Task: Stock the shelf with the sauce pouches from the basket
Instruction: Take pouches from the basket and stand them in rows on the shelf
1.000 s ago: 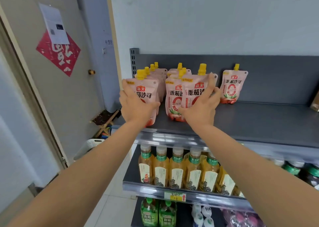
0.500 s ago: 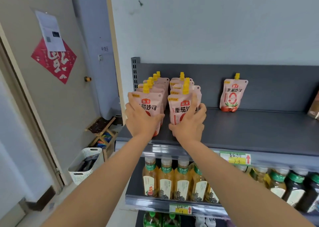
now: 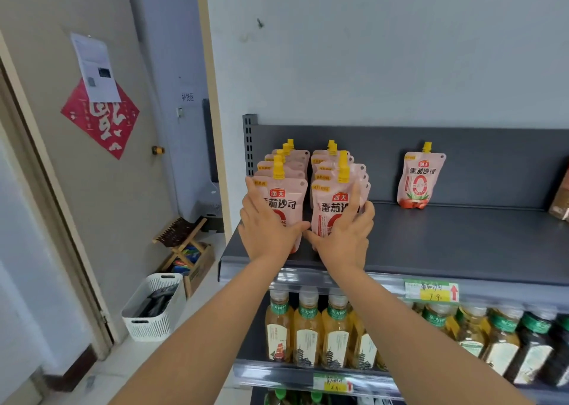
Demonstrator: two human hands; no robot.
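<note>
Pink sauce pouches file behind both grips: left grip presses flat on left front pouch, right grip clasps right front pouch; abrupt release could topple either row.

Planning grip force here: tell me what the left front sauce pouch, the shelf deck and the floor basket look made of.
Left front sauce pouch: likely flexible plastic film, matte pink print; edges look soft, yellow cap looks rigid. Shelf deck: probably painted metal, smooth dark grey, slotted upright behind. Floor basket: white moulded plastic, judging by its slotted walls.
</note>
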